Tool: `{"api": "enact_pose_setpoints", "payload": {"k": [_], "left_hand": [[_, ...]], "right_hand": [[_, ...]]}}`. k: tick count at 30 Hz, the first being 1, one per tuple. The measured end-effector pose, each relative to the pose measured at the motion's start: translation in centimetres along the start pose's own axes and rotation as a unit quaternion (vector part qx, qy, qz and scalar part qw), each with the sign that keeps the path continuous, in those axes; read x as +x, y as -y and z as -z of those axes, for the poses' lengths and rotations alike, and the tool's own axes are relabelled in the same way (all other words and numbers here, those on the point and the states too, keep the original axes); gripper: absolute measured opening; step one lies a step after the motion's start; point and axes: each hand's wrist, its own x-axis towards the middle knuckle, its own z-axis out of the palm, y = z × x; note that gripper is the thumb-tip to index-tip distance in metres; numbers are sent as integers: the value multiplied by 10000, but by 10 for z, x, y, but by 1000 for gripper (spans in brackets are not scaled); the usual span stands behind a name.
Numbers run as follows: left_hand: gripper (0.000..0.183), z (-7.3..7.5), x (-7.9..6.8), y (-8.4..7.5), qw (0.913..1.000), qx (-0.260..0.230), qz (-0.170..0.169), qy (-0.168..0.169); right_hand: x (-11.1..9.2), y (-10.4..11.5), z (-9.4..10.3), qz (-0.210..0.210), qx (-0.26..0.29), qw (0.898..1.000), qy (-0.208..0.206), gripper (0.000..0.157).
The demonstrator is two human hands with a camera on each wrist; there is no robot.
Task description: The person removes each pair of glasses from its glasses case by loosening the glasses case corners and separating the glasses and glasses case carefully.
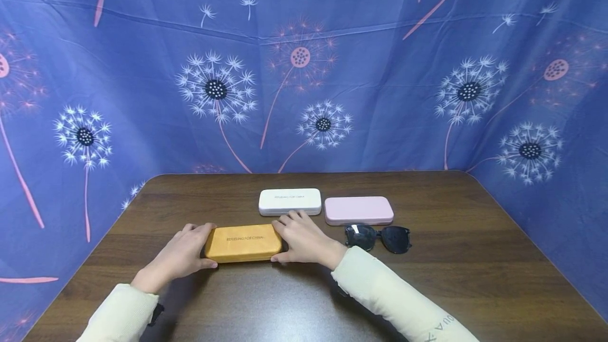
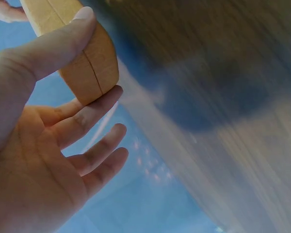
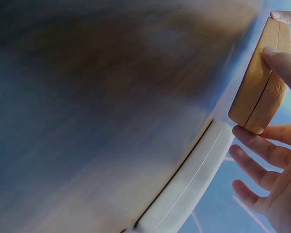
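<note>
A closed yellow-orange glasses case (image 1: 244,243) with dark lettering on its lid is held level between both hands at the near middle of the table. My left hand (image 1: 184,253) grips its left end; in the left wrist view the thumb (image 2: 63,46) presses the long side and the fingertips meet the end. At the right end my right hand (image 1: 304,239) grips the case in the same way, the thumb along its seam in the right wrist view. Those fingers reach close to a white glasses case (image 1: 290,202) behind. The yellow case's inside is hidden.
A pink glasses case (image 1: 358,210) lies right of the white one, lid down. Black sunglasses (image 1: 383,238) rest in front of it, just beyond the right wrist. A blue dandelion-print cloth (image 1: 304,94) hangs around the back and sides of the brown wooden table (image 1: 465,278).
</note>
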Motion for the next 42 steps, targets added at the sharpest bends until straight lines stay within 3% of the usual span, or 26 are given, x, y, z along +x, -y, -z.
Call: {"api": "enact_pose_setpoints", "payload": {"k": [22,42], "left_hand": [[77,7,-20,50,9988,99,467,84],[73,7,-20,59,9973,207,665,216]], "right_hand": [[53,45,-10,81,-486,9986,201,77],[64,55,-16,-57,-480,9980,402,77]]}}
